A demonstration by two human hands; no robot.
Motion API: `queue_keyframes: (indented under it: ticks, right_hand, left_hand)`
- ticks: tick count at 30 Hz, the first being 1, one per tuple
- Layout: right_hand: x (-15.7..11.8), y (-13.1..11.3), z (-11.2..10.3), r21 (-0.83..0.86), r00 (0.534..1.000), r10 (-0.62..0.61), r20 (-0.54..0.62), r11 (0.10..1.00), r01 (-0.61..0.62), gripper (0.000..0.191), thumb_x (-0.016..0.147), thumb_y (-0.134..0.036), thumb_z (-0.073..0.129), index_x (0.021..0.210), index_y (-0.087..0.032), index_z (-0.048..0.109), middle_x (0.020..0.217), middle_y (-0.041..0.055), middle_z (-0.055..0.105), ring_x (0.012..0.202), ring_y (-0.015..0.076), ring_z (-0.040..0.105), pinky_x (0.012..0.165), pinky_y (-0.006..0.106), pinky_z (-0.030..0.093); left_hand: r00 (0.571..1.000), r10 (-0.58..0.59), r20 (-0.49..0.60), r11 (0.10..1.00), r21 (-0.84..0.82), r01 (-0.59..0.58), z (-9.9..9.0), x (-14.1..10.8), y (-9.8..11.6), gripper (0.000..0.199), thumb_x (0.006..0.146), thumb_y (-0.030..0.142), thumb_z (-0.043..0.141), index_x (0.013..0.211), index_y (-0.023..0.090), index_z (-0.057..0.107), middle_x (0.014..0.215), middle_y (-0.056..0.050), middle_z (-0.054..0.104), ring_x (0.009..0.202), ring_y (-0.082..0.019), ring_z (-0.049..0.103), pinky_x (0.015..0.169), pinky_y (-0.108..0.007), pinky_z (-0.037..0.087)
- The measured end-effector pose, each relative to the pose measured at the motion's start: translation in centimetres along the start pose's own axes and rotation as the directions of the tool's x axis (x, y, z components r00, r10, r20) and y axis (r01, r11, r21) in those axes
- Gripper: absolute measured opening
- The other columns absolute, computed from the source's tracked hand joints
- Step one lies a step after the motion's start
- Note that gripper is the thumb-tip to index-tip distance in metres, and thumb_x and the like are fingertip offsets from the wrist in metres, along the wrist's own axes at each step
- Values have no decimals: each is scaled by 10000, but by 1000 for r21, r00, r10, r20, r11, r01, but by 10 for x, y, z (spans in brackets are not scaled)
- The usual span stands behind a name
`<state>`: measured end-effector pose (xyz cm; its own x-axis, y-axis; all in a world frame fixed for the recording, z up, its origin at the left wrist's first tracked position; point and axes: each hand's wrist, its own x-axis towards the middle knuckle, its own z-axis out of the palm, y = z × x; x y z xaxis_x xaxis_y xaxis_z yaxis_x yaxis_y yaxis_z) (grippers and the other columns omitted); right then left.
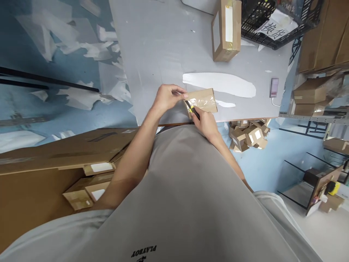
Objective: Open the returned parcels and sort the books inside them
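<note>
A small flat cardboard box (207,100) with shiny clear tape lies near the front edge of the table. My left hand (168,97) pinches the box's left end between thumb and fingers. In my right hand (205,123) is a yellow and black utility knife (191,108). Its tip points up and left, against the taped left end of the box, close to my left fingertips. I cannot tell how deep the blade goes. Just behind the box lies a long white paper strip (220,83), with a smaller white scrap (225,104) to its right.
A taller taped carton (227,32) and a black plastic crate (275,40) with a handwritten sheet stand at the back of the grey table (155,40). Below the right side is a pile of opened boxes (251,134). A large carton (35,196) holding boxes stands at left.
</note>
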<state>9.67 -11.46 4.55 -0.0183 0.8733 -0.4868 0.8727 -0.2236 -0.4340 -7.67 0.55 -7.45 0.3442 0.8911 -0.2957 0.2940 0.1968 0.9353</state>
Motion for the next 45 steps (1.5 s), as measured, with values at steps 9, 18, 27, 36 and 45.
queue_keyframes:
  ticks: [9, 18, 27, 36, 45]
  right_hand:
    - [7, -13, 3, -130, 994, 94, 60, 988, -86, 428, 1228, -397, 384, 1444, -219, 708, 1184, 180, 847, 1130, 395, 794, 1007, 450, 556]
    - [12, -7, 21, -116, 994, 102, 37, 988, -97, 398, 1216, -421, 432, 1375, -228, 742, 1120, 194, 842, 1056, 401, 786, 953, 518, 615]
    - [5, -26, 13, -166, 975, 186, 122, 972, -164, 445, 1209, -288, 375, 1352, -206, 789, 1207, 240, 840, 1125, 428, 811, 947, 551, 646]
    - [-7, -62, -27, -261, 918, 299, 259, 937, -232, 390, 1193, -183, 440, 1400, -131, 767, 1385, 240, 815, 1293, 349, 791, 1076, 424, 637]
    - [-3, -60, -26, -205, 914, 291, 282, 949, -239, 389, 1199, -192, 446, 1394, -116, 774, 1421, 253, 802, 1324, 361, 776, 1097, 432, 614]
  left_hand:
    - [999, -40, -32, 999, -38, 38, 6, -2, -5, 257, 809, 354, 951, 1019, 210, 918, 1039, -70, 871, 998, -287, 795, 985, -431, 674]
    - [996, -43, -75, 999, -4, 43, 11, -9, -5, 173, 842, 300, 887, 993, 221, 917, 1018, -61, 865, 939, -264, 784, 956, -429, 674]
    - [994, -59, -91, 997, 41, 63, 12, -16, 0, 188, 845, 364, 896, 975, 228, 915, 1017, -52, 872, 912, -265, 781, 923, -415, 667]
    - [988, -60, -145, 986, 148, 81, 17, -22, 13, 145, 871, 267, 834, 978, 226, 922, 1039, -44, 877, 880, -226, 778, 913, -363, 641]
    - [980, -66, -189, 982, 163, 98, 22, -25, 13, 133, 885, 249, 820, 977, 231, 915, 1023, -37, 873, 859, -216, 767, 889, -345, 624]
